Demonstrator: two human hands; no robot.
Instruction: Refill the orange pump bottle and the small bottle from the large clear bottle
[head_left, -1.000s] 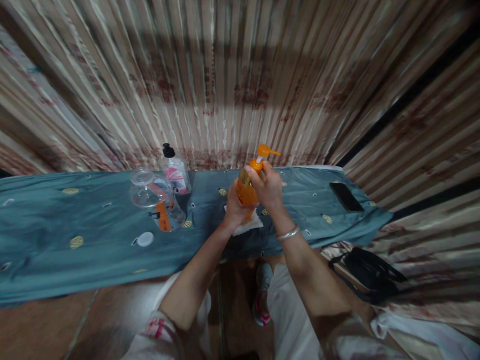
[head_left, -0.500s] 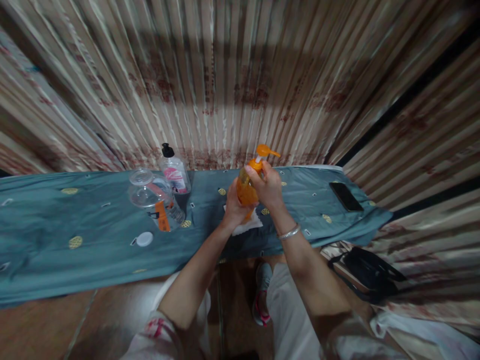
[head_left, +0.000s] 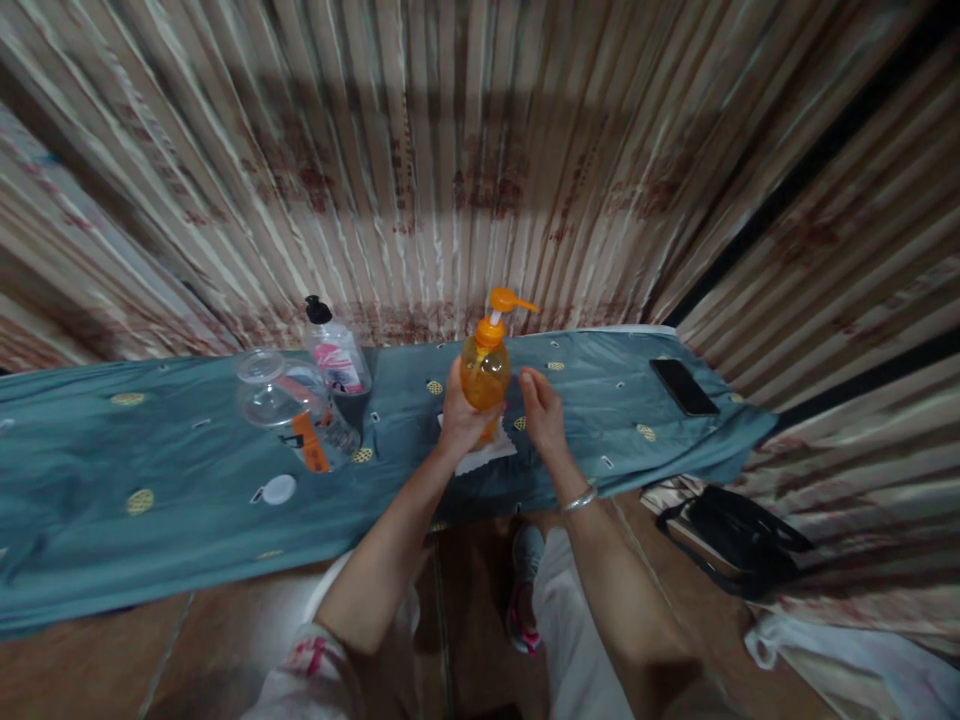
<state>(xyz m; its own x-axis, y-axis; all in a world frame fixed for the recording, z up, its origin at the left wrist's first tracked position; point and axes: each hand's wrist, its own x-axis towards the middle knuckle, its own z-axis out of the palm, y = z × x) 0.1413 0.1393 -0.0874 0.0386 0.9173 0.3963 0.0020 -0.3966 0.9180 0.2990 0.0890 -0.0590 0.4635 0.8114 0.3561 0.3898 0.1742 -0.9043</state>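
Note:
My left hand point(head_left: 459, 415) grips the body of an orange pump bottle point(head_left: 486, 368), held upright just above a white cloth point(head_left: 484, 455) that lies on the teal tablecloth point(head_left: 150, 470). The orange pump head point(head_left: 508, 301) points right. Just right of the bottle, my right hand point(head_left: 541, 415) hovers with fingers apart and a silver bangle on the wrist; it does not touch the bottle.
A clear jar point(head_left: 289, 405) with an orange label lies tilted at the left, a white lid point(head_left: 279, 489) in front of it. Behind stands a clear bottle point(head_left: 335, 350) with a black cap. A black phone point(head_left: 683, 386) lies at the right; a black bag point(head_left: 739, 545) sits on the floor.
My right hand has let go of the bottle's neck and dropped away to the right. The left hand still holds the bottle. The view has shifted slightly.

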